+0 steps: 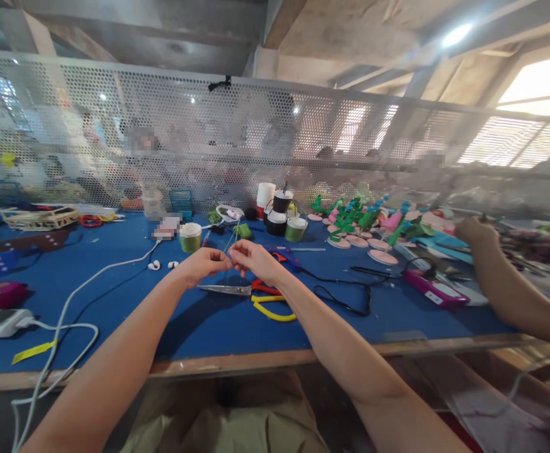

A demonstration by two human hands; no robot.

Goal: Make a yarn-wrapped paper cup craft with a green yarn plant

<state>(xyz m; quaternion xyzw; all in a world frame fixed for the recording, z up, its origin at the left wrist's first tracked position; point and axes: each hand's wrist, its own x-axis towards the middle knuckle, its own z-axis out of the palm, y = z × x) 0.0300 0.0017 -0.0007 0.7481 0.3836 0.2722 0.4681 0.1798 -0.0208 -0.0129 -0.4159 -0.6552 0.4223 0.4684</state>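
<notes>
**Head view: two hands pinch thin green wire stems above a blue tabletop**

Head camera shows no legible writing; the label on a small box is blurred. The left hand (202,264) and right hand (251,258) meet over the blue tabletop (209,327), fingertips pinched on thin green wire stems (231,242) that rise between them, slender and pale green. Just below lie scissors (237,289) with red and yellow handles. Rolls of green tape (190,237) stand behind. A co-worker's hand (476,231) reaches in at the right, near paper flowers (350,220).
</notes>
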